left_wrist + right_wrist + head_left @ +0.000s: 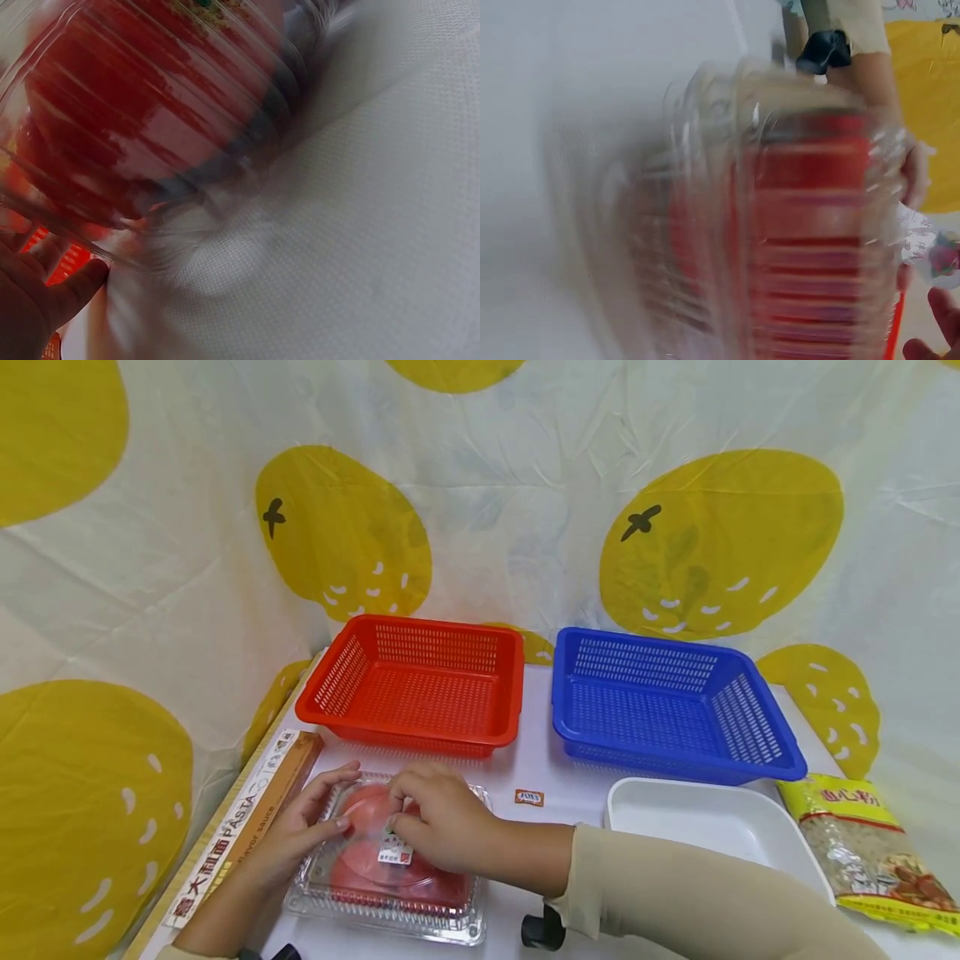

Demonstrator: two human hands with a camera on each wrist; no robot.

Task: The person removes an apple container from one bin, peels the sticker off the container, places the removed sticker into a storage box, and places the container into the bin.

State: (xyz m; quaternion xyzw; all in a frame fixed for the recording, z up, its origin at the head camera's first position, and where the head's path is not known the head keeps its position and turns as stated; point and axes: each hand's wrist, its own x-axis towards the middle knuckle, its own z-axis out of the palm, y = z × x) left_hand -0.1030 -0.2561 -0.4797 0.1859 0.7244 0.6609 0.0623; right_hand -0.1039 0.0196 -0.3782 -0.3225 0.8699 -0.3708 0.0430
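Note:
A clear plastic clamshell box [315,897] of large tomatoes [363,864] sits at the front of the table. A small white label [395,850] lies on its lid. My left hand [300,835] rests at the box's left side, thumb on the lid and fingers extended along the edge. Over the lid, my right hand [442,822] has its fingers bent, with index and thumb at the label's upper end. Whether they pinch the label is not clear. The right wrist view shows the box [802,247] blurred, with two fingertips [940,304] apart beside it.
A red basket [427,745] and a blue basket [675,768] stand at the back. To the right are a white tray [697,802] and a bag of dry food [862,843]. A pasta box [247,827] lies left; a small orange packet [529,797] is near the middle.

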